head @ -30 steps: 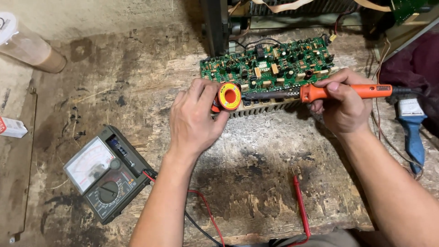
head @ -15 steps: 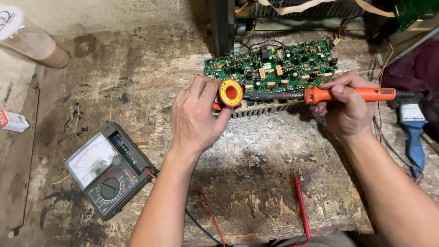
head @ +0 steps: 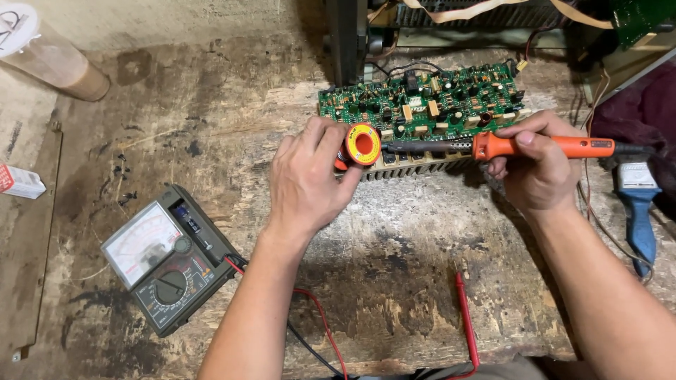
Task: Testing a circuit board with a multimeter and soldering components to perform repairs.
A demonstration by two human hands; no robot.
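My left hand (head: 304, 184) pinches the small, light yellow-and-red solder spool (head: 362, 144) by its rim at twelve o'clock; my right hand (head: 536, 165) wraps the rigid orange-handled soldering iron (head: 521, 146) by its grip, above the fragile green circuit board (head: 422, 102).

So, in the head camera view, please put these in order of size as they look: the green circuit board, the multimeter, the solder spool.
1. Green circuit board, largest.
2. Multimeter, slightly smaller; it lies nearer the camera, so this ranking is unsure.
3. Solder spool, clearly smallest.

Orange soldering iron (head: 546, 146), green circuit board (head: 422, 98), yellow-orange solder spool (head: 362, 144).
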